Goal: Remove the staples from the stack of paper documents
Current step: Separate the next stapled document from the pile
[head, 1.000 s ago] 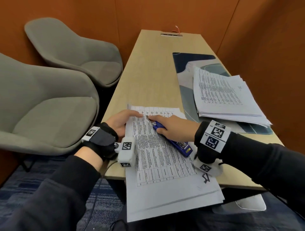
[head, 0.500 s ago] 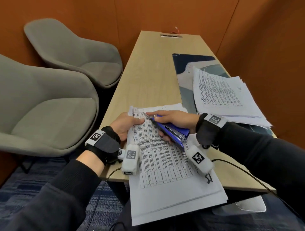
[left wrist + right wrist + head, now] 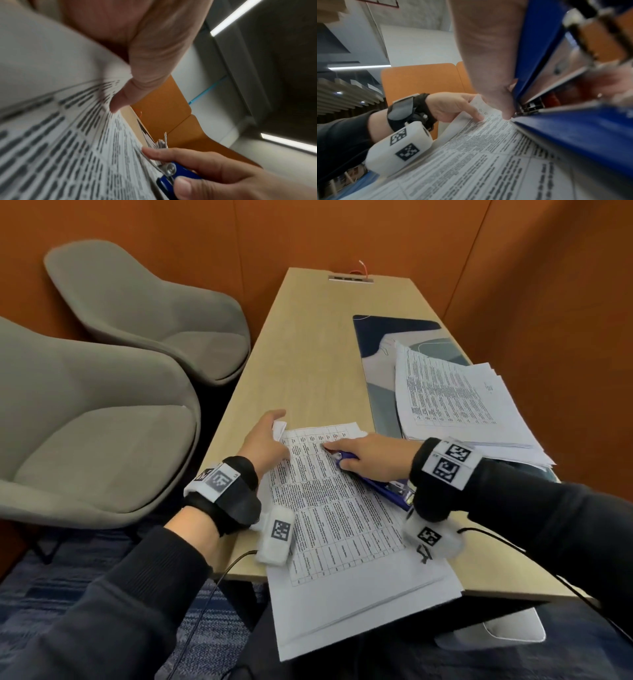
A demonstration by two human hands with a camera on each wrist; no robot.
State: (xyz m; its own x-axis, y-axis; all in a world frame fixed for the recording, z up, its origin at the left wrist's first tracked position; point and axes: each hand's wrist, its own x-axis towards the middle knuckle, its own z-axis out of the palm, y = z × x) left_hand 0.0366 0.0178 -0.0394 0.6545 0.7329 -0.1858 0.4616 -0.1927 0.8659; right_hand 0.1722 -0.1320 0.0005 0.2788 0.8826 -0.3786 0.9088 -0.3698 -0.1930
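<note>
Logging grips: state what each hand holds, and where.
Right hand grips the blue stapler near its front end. Left hand pinches the document's curled top-left corner.

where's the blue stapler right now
In the head view the blue stapler is gripped in the right hand, lying on the right part of the near paper stack, its tip toward the left hand.

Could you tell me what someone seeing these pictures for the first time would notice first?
The eye lands on the two hands meeting at the far end of a printed document that overhangs the near edge of the table. The right hand grips a blue stapler with its tip on the page, while the left hand holds the curled top left corner. A second, looser pile of papers lies to the right.
</note>
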